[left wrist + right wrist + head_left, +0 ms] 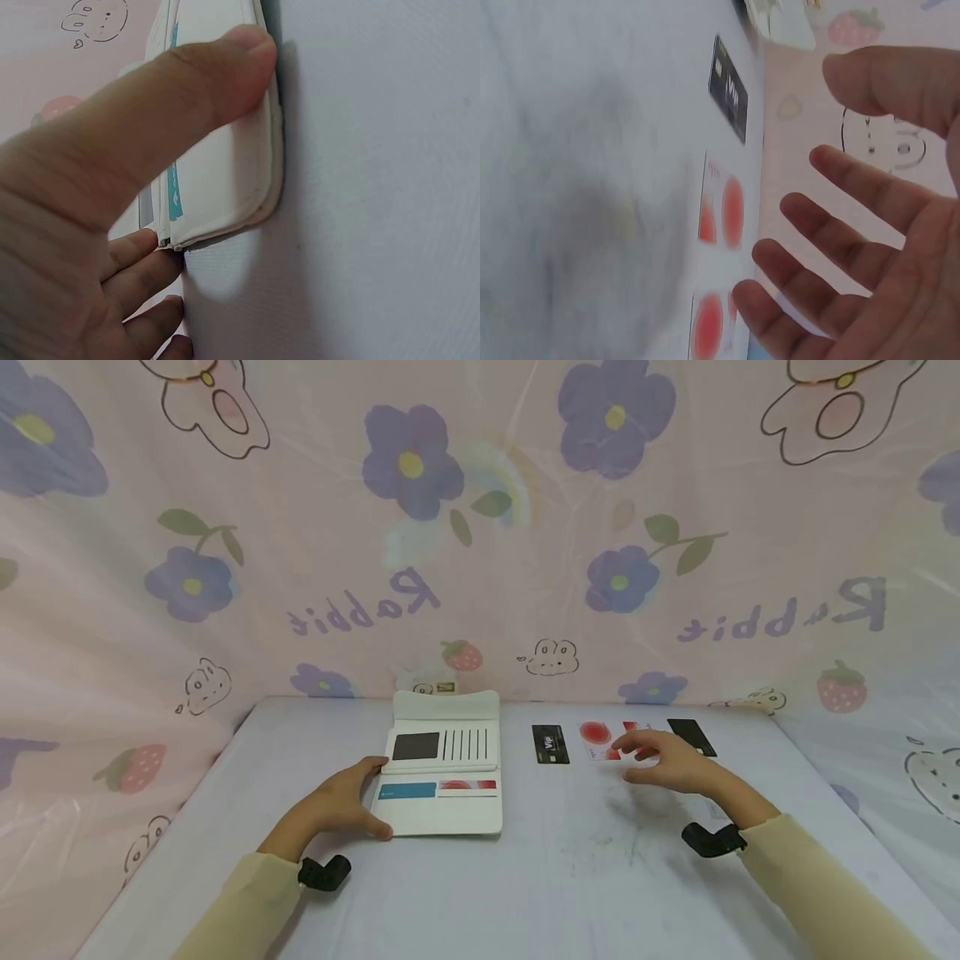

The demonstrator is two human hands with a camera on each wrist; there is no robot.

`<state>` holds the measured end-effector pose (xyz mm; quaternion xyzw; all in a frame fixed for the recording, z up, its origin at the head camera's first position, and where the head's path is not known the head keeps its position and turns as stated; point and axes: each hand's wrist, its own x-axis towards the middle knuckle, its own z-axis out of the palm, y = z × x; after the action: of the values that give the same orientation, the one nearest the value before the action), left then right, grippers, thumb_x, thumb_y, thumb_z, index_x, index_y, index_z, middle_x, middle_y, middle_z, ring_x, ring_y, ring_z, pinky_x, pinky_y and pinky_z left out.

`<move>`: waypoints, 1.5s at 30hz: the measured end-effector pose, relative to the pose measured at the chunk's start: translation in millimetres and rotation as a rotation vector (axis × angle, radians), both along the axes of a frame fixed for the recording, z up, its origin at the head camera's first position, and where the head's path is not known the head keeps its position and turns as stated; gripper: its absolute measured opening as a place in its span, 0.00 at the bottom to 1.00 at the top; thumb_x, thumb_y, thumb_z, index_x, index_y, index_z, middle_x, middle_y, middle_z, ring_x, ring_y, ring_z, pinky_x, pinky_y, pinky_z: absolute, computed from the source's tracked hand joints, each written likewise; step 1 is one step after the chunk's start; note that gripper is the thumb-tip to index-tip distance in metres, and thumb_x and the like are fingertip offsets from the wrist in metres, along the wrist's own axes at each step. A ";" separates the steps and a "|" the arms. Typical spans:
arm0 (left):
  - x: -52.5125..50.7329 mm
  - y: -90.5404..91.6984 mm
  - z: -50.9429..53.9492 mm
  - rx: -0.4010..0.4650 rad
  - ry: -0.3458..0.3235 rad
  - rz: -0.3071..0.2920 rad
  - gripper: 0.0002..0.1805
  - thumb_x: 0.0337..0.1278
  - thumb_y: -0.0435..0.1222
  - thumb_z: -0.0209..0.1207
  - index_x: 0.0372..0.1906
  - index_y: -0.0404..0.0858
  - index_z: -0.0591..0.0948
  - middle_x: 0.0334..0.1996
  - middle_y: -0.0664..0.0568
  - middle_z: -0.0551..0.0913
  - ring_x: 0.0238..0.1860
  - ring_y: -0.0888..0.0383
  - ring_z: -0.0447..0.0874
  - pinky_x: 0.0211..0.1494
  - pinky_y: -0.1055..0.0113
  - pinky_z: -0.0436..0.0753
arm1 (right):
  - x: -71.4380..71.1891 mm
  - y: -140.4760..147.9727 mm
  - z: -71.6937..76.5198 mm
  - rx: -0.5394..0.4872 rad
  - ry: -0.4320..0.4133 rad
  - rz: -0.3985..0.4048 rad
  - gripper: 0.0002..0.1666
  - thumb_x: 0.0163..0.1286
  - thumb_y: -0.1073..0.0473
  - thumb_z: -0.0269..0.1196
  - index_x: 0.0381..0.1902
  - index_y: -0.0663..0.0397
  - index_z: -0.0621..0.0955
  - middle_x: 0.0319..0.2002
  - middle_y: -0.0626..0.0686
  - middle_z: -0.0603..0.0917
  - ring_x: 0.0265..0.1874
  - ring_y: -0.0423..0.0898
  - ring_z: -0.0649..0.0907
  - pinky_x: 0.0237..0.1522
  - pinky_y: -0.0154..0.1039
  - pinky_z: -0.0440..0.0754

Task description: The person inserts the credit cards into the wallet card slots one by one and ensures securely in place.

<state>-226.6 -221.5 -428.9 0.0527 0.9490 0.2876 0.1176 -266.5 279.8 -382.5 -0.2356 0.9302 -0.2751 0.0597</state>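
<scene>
A white wallet (442, 820) lies unfolded on the table, with a blue card (407, 791) and a red-and-white card (467, 785) showing in its lower pocket. My left hand (336, 799) holds its left side, thumb on the near corner and fingers against the left edge. Above the loose cards hovers my right hand (670, 763), holding nothing, fingers spread apart in the right wrist view. Nearest to it are a red-circle card (732, 214) and a second red-and-white card (707, 326), partly hidden by the hand in the head view. A black VIP card (551, 744) lies left of them.
Another black card (692, 737) lies at the far right of the row. Something pale, partly covered, shows near the right wrist. The white table (480, 902) ends at a pink printed curtain (510, 568) behind and at both sides.
</scene>
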 end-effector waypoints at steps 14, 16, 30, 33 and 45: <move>-0.3 0.6 1.2 0.001 0.000 0.001 0.68 0.14 0.55 0.81 0.72 0.45 0.60 0.71 0.42 0.64 0.72 0.38 0.60 0.68 0.38 0.65 | 1.7 47.0 1.0 0.083 -0.039 -0.010 0.28 0.58 0.55 0.69 0.56 0.58 0.77 0.54 0.61 0.80 0.52 0.63 0.78 0.52 0.62 0.78; -0.1 0.9 1.4 0.002 0.001 0.002 0.68 0.14 0.55 0.81 0.72 0.45 0.60 0.71 0.42 0.64 0.72 0.38 0.60 0.68 0.38 0.65 | 1.7 52.6 0.7 0.111 -0.070 -0.031 0.30 0.57 0.55 0.69 0.57 0.57 0.77 0.55 0.63 0.78 0.53 0.65 0.77 0.50 0.63 0.78; 3.6 2.7 7.1 0.000 -0.004 -0.001 0.67 0.16 0.53 0.81 0.72 0.44 0.60 0.71 0.40 0.64 0.72 0.37 0.59 0.68 0.38 0.64 | -0.2 84.0 -11.0 0.166 -0.120 -0.103 0.33 0.51 0.56 0.72 0.56 0.57 0.77 0.54 0.66 0.78 0.50 0.62 0.77 0.49 0.60 0.78; 3.4 2.4 6.2 0.002 -0.004 -0.003 0.67 0.16 0.53 0.81 0.72 0.44 0.60 0.71 0.41 0.64 0.72 0.37 0.59 0.68 0.38 0.64 | -0.2 88.7 -13.1 0.178 -0.116 -0.109 0.33 0.50 0.57 0.72 0.55 0.58 0.77 0.54 0.68 0.77 0.49 0.63 0.77 0.48 0.60 0.78; 0.9 0.6 1.4 0.003 -0.010 0.002 0.67 0.15 0.54 0.81 0.73 0.45 0.60 0.72 0.42 0.64 0.72 0.38 0.59 0.68 0.38 0.64 | 2.0 95.3 -12.3 0.261 -0.161 -0.169 0.36 0.49 0.59 0.72 0.58 0.59 0.75 0.57 0.72 0.74 0.54 0.73 0.72 0.51 0.71 0.72</move>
<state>-225.7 -220.9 -427.5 0.0505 0.9481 0.2893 0.1219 -264.5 375.1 -394.7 -0.1240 0.9667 -0.1740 0.1407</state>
